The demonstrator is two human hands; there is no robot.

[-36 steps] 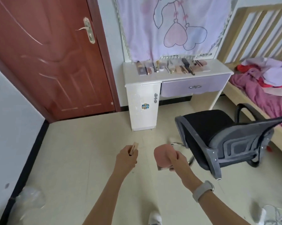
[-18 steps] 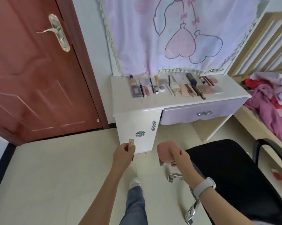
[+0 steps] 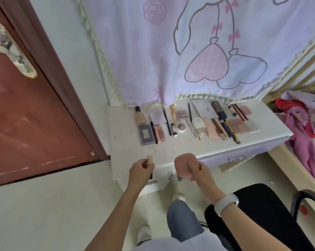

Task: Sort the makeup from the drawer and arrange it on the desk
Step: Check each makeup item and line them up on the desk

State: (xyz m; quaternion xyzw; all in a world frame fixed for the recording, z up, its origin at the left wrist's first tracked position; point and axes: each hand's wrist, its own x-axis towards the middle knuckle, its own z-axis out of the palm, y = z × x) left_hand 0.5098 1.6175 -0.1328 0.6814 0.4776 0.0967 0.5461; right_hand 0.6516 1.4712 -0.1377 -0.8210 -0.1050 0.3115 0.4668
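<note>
Now both hands hover at the near edge of the surface: the left hand pinches a small tan stick held upright, and the right hand grips a round pink puff. Ahead lies the makeup row, long axes pointing away; bare space left of it sits nearer the left grip.

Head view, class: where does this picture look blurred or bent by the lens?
Head view: the door handle at the left edge is smeared with blur; the door frame leans and bows, wide-angle distortion; the makeup row on the desk stays fairly sharp.
</note>
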